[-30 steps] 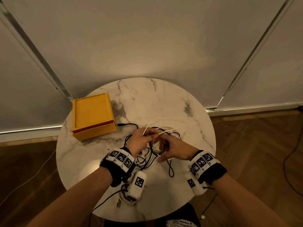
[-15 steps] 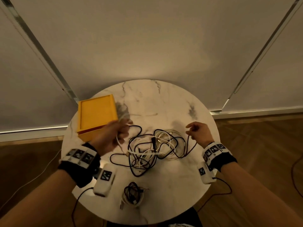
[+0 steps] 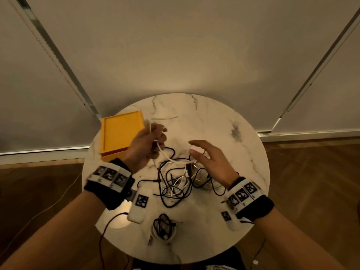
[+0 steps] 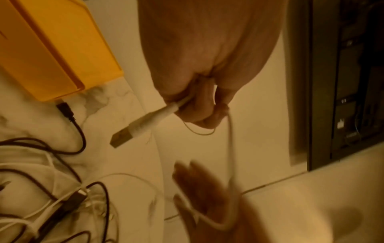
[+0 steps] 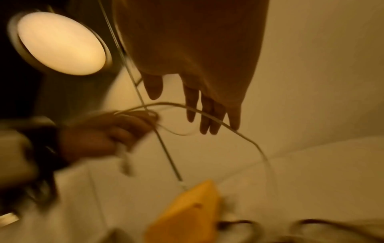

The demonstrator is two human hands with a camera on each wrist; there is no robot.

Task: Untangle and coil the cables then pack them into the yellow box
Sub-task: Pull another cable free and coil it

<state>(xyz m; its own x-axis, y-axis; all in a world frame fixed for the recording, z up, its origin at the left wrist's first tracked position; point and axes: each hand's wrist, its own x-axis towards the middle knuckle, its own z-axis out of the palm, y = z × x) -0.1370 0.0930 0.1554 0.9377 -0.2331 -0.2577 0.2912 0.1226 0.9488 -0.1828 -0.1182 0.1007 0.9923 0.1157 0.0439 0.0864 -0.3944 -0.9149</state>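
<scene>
A tangle of black and white cables (image 3: 177, 180) lies in the middle of the round marble table (image 3: 233, 152). My left hand (image 3: 150, 141) is raised beside the yellow box (image 3: 121, 133) and grips a white USB cable (image 4: 229, 148) near its plug (image 4: 137, 127); the cable runs down to the tangle. My right hand (image 3: 206, 158) hovers over the right side of the tangle with fingers spread, holding nothing. In the right wrist view the white cable (image 5: 228, 126) crosses in front of the straight fingers (image 5: 207, 115). The closed yellow box (image 4: 51, 49) stands at the table's left rear.
A small coiled bundle of cables (image 3: 163, 228) lies near the table's front edge. A black plug (image 4: 65, 110) rests beside the box. A wall with blinds stands behind the table, wood floor around it. Thin wires hang from both wrist devices.
My left hand has risen further with the white cable, toward the box's right side. My right hand has let go of the black cable and moved left over the tangle, fingers spread.
</scene>
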